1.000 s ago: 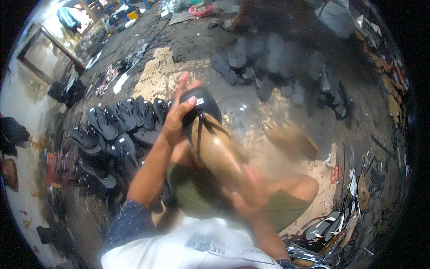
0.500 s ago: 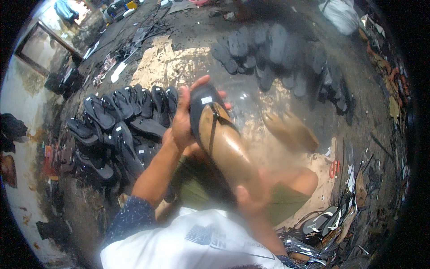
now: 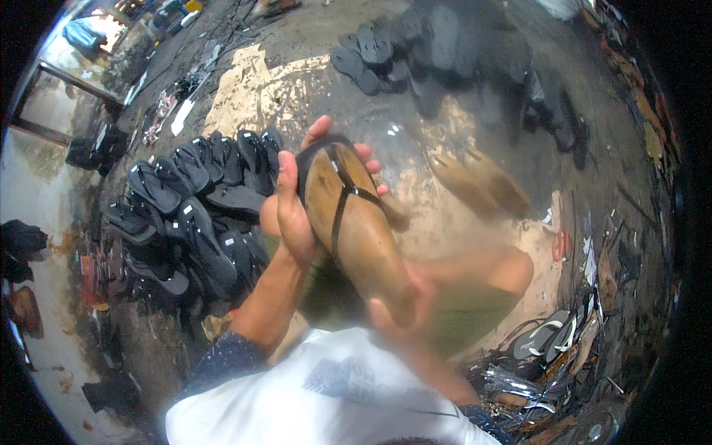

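Left hand (image 3: 298, 226) is cupping the black sandal (image 3: 302, 165) at its toe, right hand (image 3: 389, 326) is grasping the brown foot form (image 3: 363, 230), strap (image 3: 338, 215) already lying over it, remainder unclear.

blue cloth (image 3: 83, 35), upper left | frame (image 3: 81, 84) near wall (image 3: 41, 182) | torn cardboard (image 3: 241, 93) on floor (image 3: 308, 33) | red-handled scissors (image 3: 561, 246)

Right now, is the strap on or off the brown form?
On: the black strap lies over the brown form, its single front part splitting into two arms that run to opposite edges.
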`<move>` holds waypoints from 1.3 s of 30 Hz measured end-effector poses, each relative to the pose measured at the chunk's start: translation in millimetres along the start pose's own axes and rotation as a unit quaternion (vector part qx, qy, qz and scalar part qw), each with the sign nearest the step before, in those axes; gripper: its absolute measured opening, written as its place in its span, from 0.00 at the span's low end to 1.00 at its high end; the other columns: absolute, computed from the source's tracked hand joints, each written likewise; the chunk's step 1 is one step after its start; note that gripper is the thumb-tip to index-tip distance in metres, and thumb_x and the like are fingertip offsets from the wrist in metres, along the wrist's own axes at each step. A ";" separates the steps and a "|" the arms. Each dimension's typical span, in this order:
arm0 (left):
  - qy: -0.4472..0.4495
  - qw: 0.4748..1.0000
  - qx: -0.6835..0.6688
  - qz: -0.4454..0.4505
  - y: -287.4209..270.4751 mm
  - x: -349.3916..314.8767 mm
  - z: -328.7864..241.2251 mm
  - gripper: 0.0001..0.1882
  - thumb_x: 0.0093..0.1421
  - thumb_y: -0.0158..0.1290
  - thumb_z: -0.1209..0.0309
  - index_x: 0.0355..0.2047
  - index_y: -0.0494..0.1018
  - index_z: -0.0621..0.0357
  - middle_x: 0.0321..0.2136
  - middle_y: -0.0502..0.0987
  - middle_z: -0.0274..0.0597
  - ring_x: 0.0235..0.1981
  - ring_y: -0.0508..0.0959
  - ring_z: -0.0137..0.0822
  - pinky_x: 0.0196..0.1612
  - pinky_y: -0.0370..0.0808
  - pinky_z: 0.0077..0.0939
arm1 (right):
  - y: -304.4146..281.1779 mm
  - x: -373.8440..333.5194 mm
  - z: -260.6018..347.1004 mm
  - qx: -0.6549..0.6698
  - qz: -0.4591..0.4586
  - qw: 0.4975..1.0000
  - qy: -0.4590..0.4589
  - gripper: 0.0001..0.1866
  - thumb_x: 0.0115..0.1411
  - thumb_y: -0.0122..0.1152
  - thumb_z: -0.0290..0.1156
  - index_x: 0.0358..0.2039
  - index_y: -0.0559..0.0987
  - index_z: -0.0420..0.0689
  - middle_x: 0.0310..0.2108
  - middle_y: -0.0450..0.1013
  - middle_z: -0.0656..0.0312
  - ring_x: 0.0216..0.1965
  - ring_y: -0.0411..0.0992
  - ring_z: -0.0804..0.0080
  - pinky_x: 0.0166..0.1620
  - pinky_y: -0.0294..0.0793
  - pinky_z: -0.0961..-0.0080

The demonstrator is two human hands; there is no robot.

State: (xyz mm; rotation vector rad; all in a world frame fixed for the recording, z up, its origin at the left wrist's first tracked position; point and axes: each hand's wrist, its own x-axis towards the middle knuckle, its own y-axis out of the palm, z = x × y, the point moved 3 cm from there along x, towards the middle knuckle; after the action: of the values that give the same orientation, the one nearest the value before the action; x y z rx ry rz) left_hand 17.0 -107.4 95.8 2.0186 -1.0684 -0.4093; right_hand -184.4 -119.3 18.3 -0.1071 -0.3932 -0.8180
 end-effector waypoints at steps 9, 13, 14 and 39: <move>0.044 0.880 0.461 -0.106 -39.7 -45.5 66.0 0.60 0.59 0.67 0.60 0.73 0.31 0.58 0.69 0.48 0.59 0.70 0.54 0.51 0.73 0.51 0.43 | -0.5 28.7 -48.0 -0.177 -0.030 0.981 -0.080 0.38 0.52 0.73 0.29 0.62 0.67 0.36 0.55 0.69 0.44 0.56 0.68 0.46 0.63 0.63 0.54; -0.025 0.899 0.407 -0.161 -59.8 -45.5 73.7 0.56 0.48 0.74 0.64 0.65 0.45 0.56 0.58 0.58 0.54 0.61 0.64 0.47 0.66 0.63 0.43 | 6.4 23.7 -40.7 -0.149 -0.003 0.989 0.014 0.33 0.54 0.72 0.30 0.60 0.72 0.37 0.56 0.68 0.46 0.61 0.63 0.47 0.65 0.60 0.55; -0.043 0.914 0.365 -0.169 -51.3 -47.7 69.0 0.54 0.47 0.74 0.64 0.63 0.46 0.55 0.57 0.60 0.53 0.59 0.66 0.45 0.65 0.65 0.42 | -4.1 33.3 -38.7 -0.147 0.044 0.988 0.001 0.32 0.55 0.71 0.31 0.59 0.72 0.37 0.55 0.68 0.46 0.61 0.64 0.48 0.65 0.61 0.56; -0.082 0.995 0.057 0.030 -19.4 -1.4 35.7 0.48 0.63 0.54 0.53 0.75 0.45 0.61 0.71 0.54 0.61 0.69 0.63 0.49 0.65 0.69 0.40 | -25.4 82.0 5.9 0.491 0.109 0.798 0.332 0.39 0.67 0.55 0.39 0.74 0.50 0.47 0.65 0.63 0.49 0.60 0.71 0.56 0.55 0.80 0.56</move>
State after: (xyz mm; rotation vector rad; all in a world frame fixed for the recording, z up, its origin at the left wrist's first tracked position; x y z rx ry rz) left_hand 5.4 -117.8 58.2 2.0756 -1.2756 -0.4999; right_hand -154.2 -191.7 53.6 1.0758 -0.0877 -0.2969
